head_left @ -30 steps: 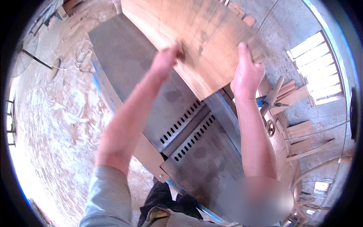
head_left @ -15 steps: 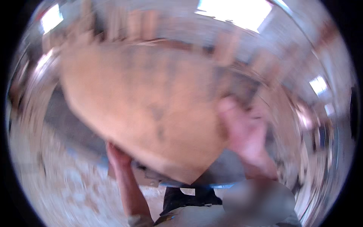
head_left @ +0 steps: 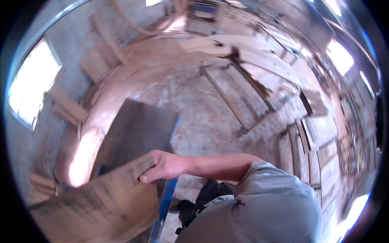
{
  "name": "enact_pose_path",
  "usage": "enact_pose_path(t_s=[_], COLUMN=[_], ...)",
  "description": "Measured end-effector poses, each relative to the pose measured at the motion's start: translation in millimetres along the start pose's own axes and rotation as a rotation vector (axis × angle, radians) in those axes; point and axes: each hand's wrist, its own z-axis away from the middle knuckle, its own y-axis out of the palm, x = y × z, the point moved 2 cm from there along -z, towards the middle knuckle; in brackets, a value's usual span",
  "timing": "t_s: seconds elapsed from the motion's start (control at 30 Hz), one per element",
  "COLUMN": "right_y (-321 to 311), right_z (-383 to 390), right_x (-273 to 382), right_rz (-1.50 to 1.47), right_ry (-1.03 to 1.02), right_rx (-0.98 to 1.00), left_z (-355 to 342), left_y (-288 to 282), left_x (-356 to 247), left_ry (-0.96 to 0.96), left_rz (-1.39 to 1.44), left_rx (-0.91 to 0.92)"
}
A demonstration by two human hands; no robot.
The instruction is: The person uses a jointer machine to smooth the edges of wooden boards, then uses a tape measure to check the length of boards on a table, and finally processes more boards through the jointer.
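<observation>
A wide wooden board (head_left: pixel 101 202) with dark streaks and a curved lower edge fills the lower left. My right hand (head_left: pixel 165 165) is closed on its upper right corner, thumb on the near face and fingers behind the edge. My right forearm reaches across from the right to the board. Below and beyond it is a dark flat worktop (head_left: pixel 139 129) on a blue metal frame (head_left: pixel 167 200); whether the board rests on that top is hidden. My left hand is out of sight.
Planks (head_left: pixel 107 40) lean on the wall at the left. A low wooden trestle frame (head_left: pixel 227 97) stands on the dusty floor ahead, with pale boards (head_left: pixel 269 65) stacked beyond it. More boards (head_left: pixel 324 129) lie at the right. A blue-topped machine (head_left: pixel 204 11) stands far back.
My view has swung round to show more of the workshop floor. The board has shifted to the lower left, still in my right hand. My left hand has left the picture.
</observation>
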Motion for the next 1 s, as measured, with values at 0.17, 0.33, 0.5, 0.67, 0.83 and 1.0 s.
enact_pose_path(t_s=[0.17,0.33,0.5,0.67,0.83,1.0], right_y=[-128,-196,-268,-370,-438,-446], right_z=[138,262,338,371,436,490], right_x=[96,162,166,182,160,117], right_rz=[0.444,0.554,0.57,0.288,-0.5,-0.74], right_ry=[0.092,0.046,-0.119,-0.437,-0.898,-1.176], right_rx=[-0.098,-0.315,-0.723,-1.303,-1.44,-1.704], left_z=[53,115,204,318,492,712], left_y=[97,206,340,480,596,643], left_x=[65,138,283,398,474,520], left_ry=[-0.118,-0.606,-0.472,-0.52,-0.002,0.353], left_rz=[0.14,0.65,-0.083,-0.387,-0.635,-0.498], left_rx=[0.452,0.94,0.993,1.465,2.048,2.498])
